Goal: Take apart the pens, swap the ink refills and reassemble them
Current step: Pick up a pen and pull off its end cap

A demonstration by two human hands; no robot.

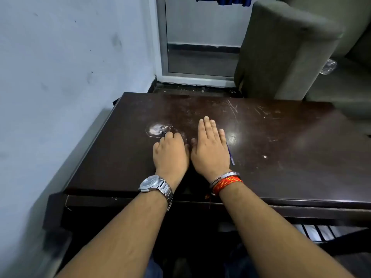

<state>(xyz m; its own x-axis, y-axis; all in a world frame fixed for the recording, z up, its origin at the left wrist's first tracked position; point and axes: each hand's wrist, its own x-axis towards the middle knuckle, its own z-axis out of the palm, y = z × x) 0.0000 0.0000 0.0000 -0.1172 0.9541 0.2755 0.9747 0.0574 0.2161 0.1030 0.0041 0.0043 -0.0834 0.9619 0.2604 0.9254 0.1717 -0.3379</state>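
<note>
A: Near the pale worn ring (pixel 156 130) on the dark counter (pixel 281 149), where do the hands sit?

B: Left hand (pixel 170 151) rests palm down just right of that ring, its fingers (pixel 169 136) curled under. A small dark tip shows at the knuckles beside the ring, but I cannot tell whether the fingers hold anything.

A: And the other hand?

B: Right hand (pixel 209 149) lies flat on the counter farther right of the ring, fingers (pixel 206 127) stretched out and close together, gripping nothing. The two hands nearly touch at the thumbs.

A: Where is the pen?

B: One blue pen (pixel 230 155) lies on the counter right of the ring, along the outer edge of the right hand and partly hidden under it. Only a thin slanted strip shows. A second pen is not visible to me.

A: Room to move?

B: Past the pen, away from the ring, the counter runs bare and scratched to the frame edge. Left of the ring, the counter edge is close, with a narrow gap to the pale wall (pixel 60 67). Beyond the ring, the far edge faces a door frame (pixel 160 37) and a grey sofa arm (pixel 285 53). The near edge lies under the wrists, with a watch (pixel 152 183) on the left and a red thread band (pixel 226 182) on the right.
</note>
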